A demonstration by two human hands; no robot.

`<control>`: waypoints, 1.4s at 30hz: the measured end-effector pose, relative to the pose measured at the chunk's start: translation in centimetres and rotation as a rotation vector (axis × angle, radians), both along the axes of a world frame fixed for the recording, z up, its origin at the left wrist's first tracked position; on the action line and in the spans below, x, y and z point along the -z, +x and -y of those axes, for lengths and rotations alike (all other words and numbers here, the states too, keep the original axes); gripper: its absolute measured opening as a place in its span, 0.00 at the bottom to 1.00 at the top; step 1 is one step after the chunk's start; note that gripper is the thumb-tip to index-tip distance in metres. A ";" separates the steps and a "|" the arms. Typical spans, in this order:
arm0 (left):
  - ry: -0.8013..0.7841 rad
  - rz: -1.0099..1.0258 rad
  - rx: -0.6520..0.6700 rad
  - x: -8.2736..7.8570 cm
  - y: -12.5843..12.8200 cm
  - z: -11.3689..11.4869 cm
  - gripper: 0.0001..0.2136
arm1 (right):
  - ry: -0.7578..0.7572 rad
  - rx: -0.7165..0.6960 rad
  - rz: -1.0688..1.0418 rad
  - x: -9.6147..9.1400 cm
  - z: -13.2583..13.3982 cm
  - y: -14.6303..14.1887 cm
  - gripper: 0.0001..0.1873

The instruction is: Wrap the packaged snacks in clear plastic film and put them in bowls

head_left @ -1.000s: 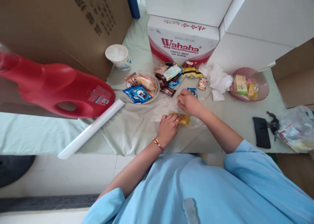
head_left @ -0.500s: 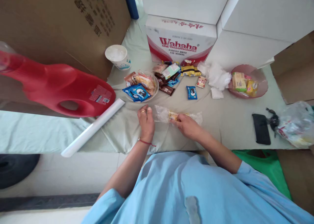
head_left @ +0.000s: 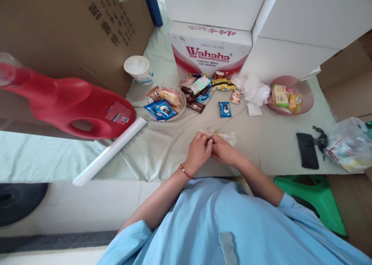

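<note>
My left hand [head_left: 199, 150] and my right hand [head_left: 224, 149] meet over a clear plastic bag [head_left: 231, 137] on the cloth-covered table. Both are closed, their fingertips touching at the bag's left part. The bag's crinkled right end sticks out past my right hand; the yellowish packet inside is mostly covered by my fingers. Beyond my hands lies a small blue snack packet [head_left: 224, 109]. To the upper left, a clear bowl [head_left: 182, 109] holds several wrapped snacks, with blue packets [head_left: 162, 110] on top. A pile of snack packets [head_left: 196, 90] lies beside it.
On the left lie a red detergent bottle [head_left: 75, 106] and a white roll [head_left: 110, 150]. A paper cup [head_left: 141, 73] stands near a water carton [head_left: 209, 52]. Crumpled tissues [head_left: 254, 90], a pink bowl [head_left: 308, 96] with packets, a black phone [head_left: 307, 150] and a plastic bag [head_left: 350, 145] are right.
My left hand has moved right along the plastic bag and now touches my right hand. The bag's flat left end no longer shows. The view has shifted slightly.
</note>
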State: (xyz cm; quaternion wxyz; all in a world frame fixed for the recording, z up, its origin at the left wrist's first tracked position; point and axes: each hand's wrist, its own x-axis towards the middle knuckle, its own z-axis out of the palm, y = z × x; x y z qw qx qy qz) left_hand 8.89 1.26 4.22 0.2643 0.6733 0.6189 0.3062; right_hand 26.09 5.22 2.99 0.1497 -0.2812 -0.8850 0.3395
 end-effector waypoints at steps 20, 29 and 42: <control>0.050 -0.642 0.239 3.4 2.2 2.7 0.25 | -0.177 0.707 -0.091 -1.2 -1.4 2.3 0.11; 0.102 -0.343 0.237 2.9 -1.0 4.0 0.22 | 0.071 0.373 0.336 -1.2 -3.6 -5.7 0.12; -0.220 0.521 -0.277 1.1 -3.8 4.7 0.14 | -0.149 0.510 -0.164 -0.1 -2.5 -1.0 0.18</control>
